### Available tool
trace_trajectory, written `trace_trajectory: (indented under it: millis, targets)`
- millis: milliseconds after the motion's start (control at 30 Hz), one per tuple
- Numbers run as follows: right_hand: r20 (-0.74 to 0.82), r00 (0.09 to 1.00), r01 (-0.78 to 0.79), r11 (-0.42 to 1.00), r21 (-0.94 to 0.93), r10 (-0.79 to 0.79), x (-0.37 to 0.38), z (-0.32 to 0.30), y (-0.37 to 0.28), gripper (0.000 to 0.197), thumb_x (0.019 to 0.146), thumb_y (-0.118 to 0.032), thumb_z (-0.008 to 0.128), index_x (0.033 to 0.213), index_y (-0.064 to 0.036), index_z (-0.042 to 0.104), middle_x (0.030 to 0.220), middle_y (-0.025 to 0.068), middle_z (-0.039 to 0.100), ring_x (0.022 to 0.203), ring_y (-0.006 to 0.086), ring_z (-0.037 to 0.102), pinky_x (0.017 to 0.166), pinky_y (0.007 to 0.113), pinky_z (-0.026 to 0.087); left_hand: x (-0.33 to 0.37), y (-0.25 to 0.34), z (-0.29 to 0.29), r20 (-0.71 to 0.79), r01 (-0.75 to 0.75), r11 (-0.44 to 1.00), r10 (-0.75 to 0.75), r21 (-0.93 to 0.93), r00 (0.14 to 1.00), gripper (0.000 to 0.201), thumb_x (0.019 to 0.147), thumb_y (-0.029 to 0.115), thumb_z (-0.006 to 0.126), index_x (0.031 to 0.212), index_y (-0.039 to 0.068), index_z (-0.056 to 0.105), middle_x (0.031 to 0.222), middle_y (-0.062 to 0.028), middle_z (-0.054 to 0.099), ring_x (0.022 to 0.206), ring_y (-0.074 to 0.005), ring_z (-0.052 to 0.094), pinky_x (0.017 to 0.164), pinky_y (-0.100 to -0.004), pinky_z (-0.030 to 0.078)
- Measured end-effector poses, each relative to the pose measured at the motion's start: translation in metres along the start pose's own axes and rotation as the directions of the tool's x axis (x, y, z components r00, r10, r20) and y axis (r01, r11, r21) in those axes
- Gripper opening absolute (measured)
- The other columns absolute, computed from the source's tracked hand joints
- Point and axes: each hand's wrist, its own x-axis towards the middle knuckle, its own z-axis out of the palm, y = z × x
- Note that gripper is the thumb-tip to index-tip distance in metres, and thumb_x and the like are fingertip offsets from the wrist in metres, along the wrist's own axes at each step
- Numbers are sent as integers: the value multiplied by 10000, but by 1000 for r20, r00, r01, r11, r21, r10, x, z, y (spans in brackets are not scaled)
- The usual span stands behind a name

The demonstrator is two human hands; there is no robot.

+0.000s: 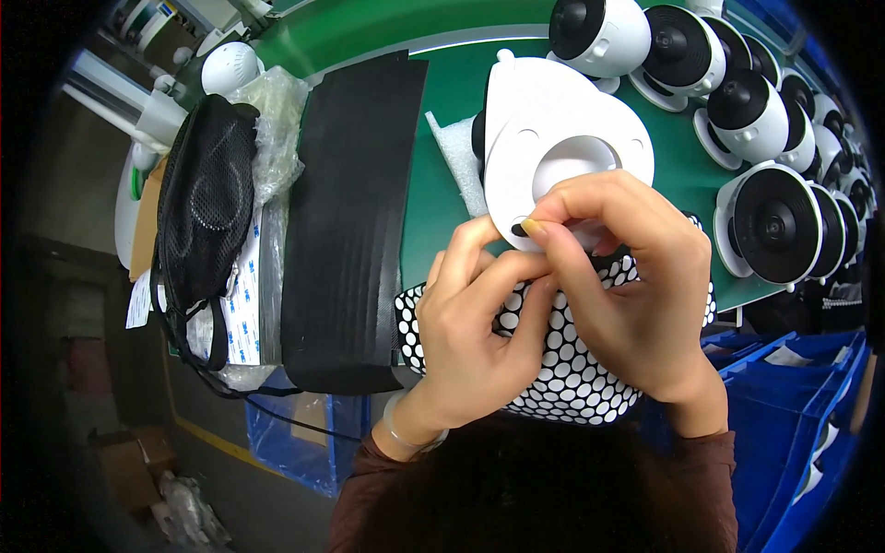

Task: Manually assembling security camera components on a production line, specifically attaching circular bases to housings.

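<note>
A white rounded base (572,101), part of a device like the white-and-black ones nearby, lies tilted before me with a large round recess and small round dimples. At its near edge sits a small black round pad (519,227). My right hand (636,276) is closed, thumb and index fingertip pinching at that pad. My left hand (479,323) is curled just left of it, one fingertip against the base's edge. Its thumb meets another finger beside my right thumb; anything between them is too small to tell. Under both hands lies a black sheet with white dots (572,373).
Many white devices with black round fronts (779,226) crowd the right side. To the left lie a long black mat (355,212), a black mesh bag (207,194) and bubble wrap (277,129). White foam (458,161) lies beside the base. Blue bins (784,396) stand lower right.
</note>
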Motion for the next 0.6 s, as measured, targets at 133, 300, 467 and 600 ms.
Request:
trace_trajectory:
  millis: [133, 300, 467, 600]
  targets:
    - [-34, 999, 8, 999, -39, -9, 1, 0, -2, 91, 701, 20, 641, 773, -13, 596, 703, 47, 590, 588, 109, 521, 523, 209, 388, 0, 1, 2, -14, -4, 1000, 4, -26, 1000, 167, 675, 1, 652, 833, 53, 635, 973, -88, 569, 597, -157, 508, 586, -277, 412]
    - [-15, 999, 35, 995, -93, -37, -1, 1, -2, 105, 705, 15, 644, 784, -21, 585, 724, 54, 602, 598, 106, 542, 515, 211, 402, 0, 2, -1, 8, -5, 1000, 4, 13, 1000, 167, 675, -1, 651, 834, 49, 633, 980, -89, 569, 604, -163, 516, 585, -277, 414]
    - [-23, 995, -92, 987, 130, 96, 3, -2, -3, 268, 774, 48, 593, 1018, 12, 488, 802, 73, 622, 766, 119, 630, 595, 179, 473, -1, 8, -10, 26, -15, 998, 14, 65, 1000, 152, 678, -14, 647, 820, 40, 634, 1029, -131, 561, 598, -165, 541, 563, -268, 432]
    - [111, 991, 72, 996, 48, -77, -16, -39, 1, 182, 732, 119, 550, 885, 37, 607, 874, 130, 638, 778, 174, 632, 666, 264, 499, -6, 21, -23, 61, 51, 997, -55, 62, 997, 161, 639, -55, 658, 781, 19, 642, 1086, -202, 533, 564, -121, 531, 534, -229, 426]
